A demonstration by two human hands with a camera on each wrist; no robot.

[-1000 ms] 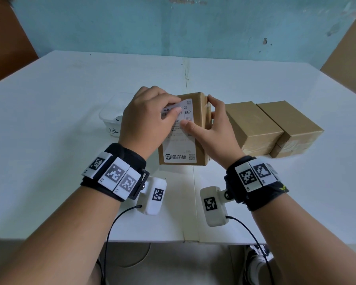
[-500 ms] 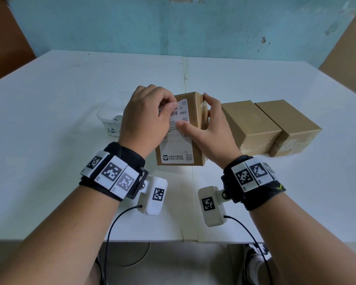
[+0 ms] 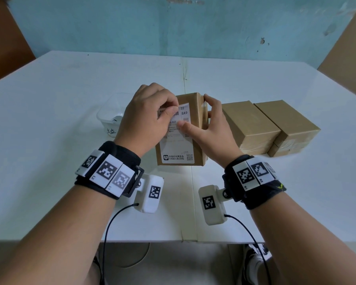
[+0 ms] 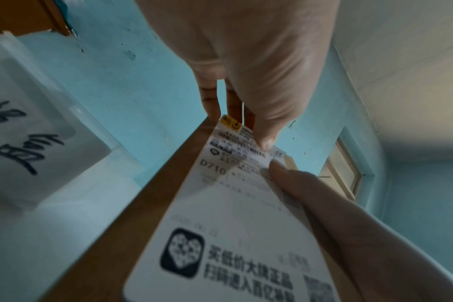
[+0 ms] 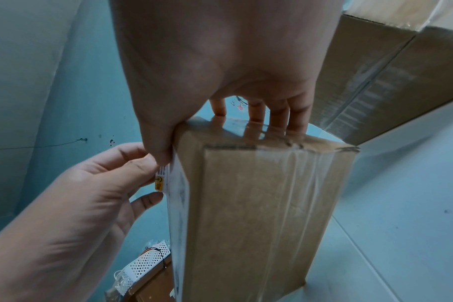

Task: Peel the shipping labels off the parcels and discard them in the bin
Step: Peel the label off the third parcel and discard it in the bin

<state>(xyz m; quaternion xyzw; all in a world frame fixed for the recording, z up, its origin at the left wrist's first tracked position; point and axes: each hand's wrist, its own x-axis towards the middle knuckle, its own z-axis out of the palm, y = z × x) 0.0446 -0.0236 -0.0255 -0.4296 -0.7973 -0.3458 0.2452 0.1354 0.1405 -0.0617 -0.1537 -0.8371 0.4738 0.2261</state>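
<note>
Here the left hand (image 3: 147,116) pinches the label's (image 3: 178,140) top edge while the right hand (image 3: 211,128) grips the parcel (image 3: 195,112), standing on the table (image 3: 49,120) beside the bin (image 3: 109,116).

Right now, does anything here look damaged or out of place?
Only the label: its top corner is lifted off the box, pinched by the left hand. That is the peeling, not damage.
</note>
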